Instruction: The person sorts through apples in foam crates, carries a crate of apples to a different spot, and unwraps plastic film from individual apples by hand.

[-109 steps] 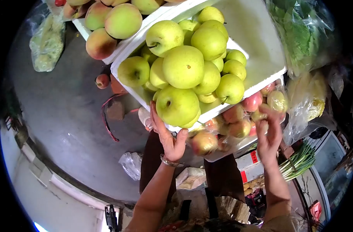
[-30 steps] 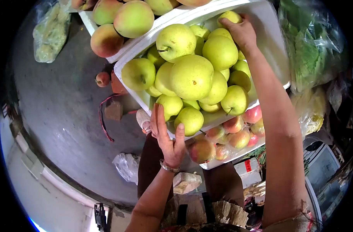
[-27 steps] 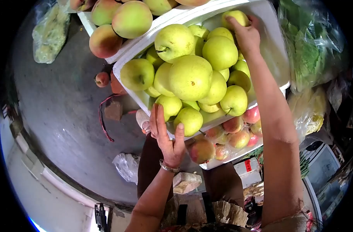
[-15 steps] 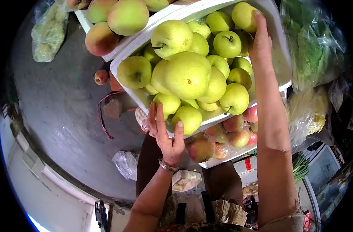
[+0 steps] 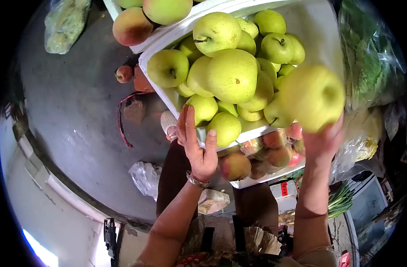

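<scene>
Blurred yellow-green fruit above right edge of white foam box, right hand gripping it from the near side, left hand spread at box's near-left corner, bagged red fruit nearer than box.

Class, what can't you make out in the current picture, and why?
All in the head view:
- Right hand: fingers mostly hidden by the held green fruit.
- That fruit's surface detail: blurred.
- Underside of the heap: hidden by the piled green fruits.
- Upper peaches: cut off by the top edge.
- Red label: writing too small.
</scene>
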`<state>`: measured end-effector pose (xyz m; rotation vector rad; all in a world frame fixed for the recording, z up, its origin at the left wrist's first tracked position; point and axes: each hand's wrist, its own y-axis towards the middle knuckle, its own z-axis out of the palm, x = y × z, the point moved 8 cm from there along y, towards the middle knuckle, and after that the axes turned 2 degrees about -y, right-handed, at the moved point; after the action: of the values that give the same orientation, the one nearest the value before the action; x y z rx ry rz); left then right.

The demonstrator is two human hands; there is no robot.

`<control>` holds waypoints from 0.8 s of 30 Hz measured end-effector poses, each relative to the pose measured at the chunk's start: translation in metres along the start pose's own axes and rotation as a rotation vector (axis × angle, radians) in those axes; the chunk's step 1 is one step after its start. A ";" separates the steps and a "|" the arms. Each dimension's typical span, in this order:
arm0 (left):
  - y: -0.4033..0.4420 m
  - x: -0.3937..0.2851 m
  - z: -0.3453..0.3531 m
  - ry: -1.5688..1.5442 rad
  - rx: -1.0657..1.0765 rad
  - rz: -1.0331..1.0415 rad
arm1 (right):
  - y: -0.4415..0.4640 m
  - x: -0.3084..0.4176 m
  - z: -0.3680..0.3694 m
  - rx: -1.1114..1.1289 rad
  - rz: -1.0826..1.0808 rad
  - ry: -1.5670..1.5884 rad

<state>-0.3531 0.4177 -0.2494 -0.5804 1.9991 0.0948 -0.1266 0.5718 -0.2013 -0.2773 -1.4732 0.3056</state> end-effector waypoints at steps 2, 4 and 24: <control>-0.002 0.002 -0.001 -0.024 -0.015 -0.018 | -0.028 0.003 0.028 0.119 0.034 -0.050; -0.003 0.004 -0.004 -0.042 -0.026 -0.035 | -0.048 0.000 0.059 0.242 0.070 -0.096; -0.009 0.007 0.001 -0.056 0.037 -0.034 | -0.128 -0.011 0.041 0.222 -0.194 -0.839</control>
<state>-0.3512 0.4072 -0.2541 -0.5814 1.9326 0.0527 -0.1642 0.4484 -0.1615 0.2091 -2.2484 0.4526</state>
